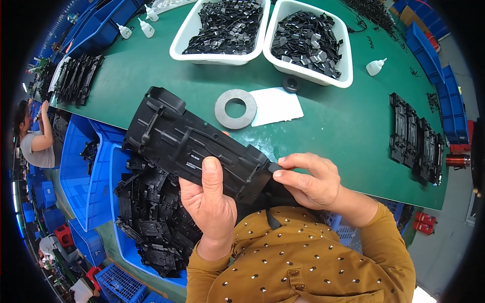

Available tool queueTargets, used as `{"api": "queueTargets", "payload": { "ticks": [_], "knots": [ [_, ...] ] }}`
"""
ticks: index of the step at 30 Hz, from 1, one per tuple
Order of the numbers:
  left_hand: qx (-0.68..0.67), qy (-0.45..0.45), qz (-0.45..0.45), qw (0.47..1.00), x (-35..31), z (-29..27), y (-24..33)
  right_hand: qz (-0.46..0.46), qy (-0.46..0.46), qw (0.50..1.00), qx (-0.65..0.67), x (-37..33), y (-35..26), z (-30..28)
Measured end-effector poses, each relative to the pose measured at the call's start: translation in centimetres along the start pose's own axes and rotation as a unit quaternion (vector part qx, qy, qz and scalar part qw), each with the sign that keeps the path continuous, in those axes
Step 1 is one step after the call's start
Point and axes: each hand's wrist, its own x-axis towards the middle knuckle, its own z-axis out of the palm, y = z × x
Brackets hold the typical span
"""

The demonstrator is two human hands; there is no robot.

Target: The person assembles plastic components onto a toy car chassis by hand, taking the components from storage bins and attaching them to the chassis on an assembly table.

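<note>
A long black moulded plastic part [194, 146] lies tilted across my front, its far-left end raised above the table edge. My left hand [209, 199] grips it from below at the middle, thumb on top. At the part's right end, my right hand [313, 182] pinches a small black piece [274, 167] between thumb and fingers. That piece touches the end of the part; whether it is joined to it I cannot tell. Beyond the part, a grey ring [221, 107] rests on the table beside a white sheet [283, 103].
Two white tubs [177, 53] [346, 76] of small black pieces stand on the green table [333, 116]. Black parts are lined up at right [417, 136] and left [78, 78]. A blue bin [118, 202] of black parts sits below left. Small white bottles [375, 66] and a person [38, 136] are farther off.
</note>
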Motion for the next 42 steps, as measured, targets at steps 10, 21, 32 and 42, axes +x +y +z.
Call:
{"api": "queueTargets", "payload": {
  "ticks": [10,21,32,42],
  "knots": [
    [0.034,-0.011,0.011,0.999,-0.2,0.2,-0.1,-0.012,-0.015,1.0,-0.015,0.2,0.1,-0.1],
    [0.036,-0.043,0.019,0.998,-0.6,0.2,0.0,-0.003,-0.022,0.999,-0.024,0.1,-0.3,-0.2],
    [0.026,-0.054,0.003,0.998,-0.3,0.3,0.1,0.0,-0.033,0.999,-0.027,0.4,0.1,-0.3],
    [0.067,0.052,-0.015,0.996,0.8,-1.6,0.1,0.057,-0.048,0.997,-0.038,5.1,1.6,-4.6]
  ]
}}
